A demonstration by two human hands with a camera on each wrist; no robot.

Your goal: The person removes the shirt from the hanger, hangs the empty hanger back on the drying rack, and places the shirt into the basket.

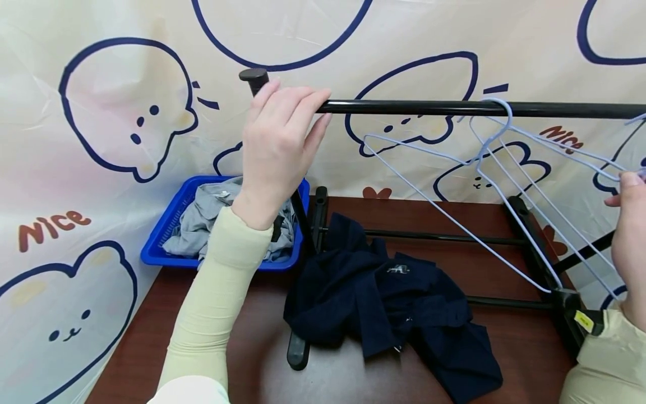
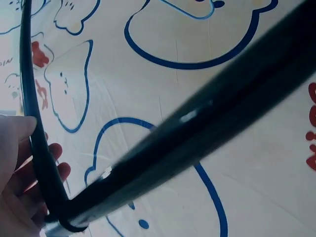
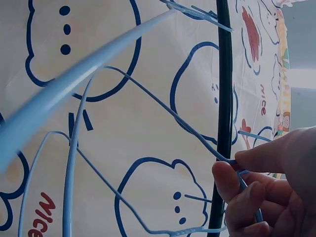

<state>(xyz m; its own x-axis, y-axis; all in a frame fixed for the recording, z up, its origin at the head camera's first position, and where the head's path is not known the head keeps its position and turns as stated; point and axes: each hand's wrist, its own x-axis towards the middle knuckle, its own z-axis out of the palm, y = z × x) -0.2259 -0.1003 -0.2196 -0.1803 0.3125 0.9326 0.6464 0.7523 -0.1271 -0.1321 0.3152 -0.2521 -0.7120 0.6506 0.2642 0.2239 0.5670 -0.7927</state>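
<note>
My left hand (image 1: 282, 134) grips the left end of the black rail (image 1: 404, 108), its fingers laid over the top; the left wrist view shows the thumb and fingers around the black tube. At the right, my right hand (image 1: 631, 241) pinches a light blue wire hanger (image 3: 173, 113) at its neck between thumb and fingers. Another light blue hanger (image 1: 506, 115) hooks over the rail between the hands, its triangle tilted toward the right. Below the rail, a dark navy garment (image 1: 373, 292) with a collar and small light emblem lies crumpled over the rack's base.
A blue plastic basket (image 1: 171, 261) holding grey clothes (image 1: 202, 213) stands at the back left. The rack's black foot (image 1: 298, 350) rests on the brown table (image 1: 242, 348). A printed curtain (image 1: 40, 140) with bear drawings hangs behind.
</note>
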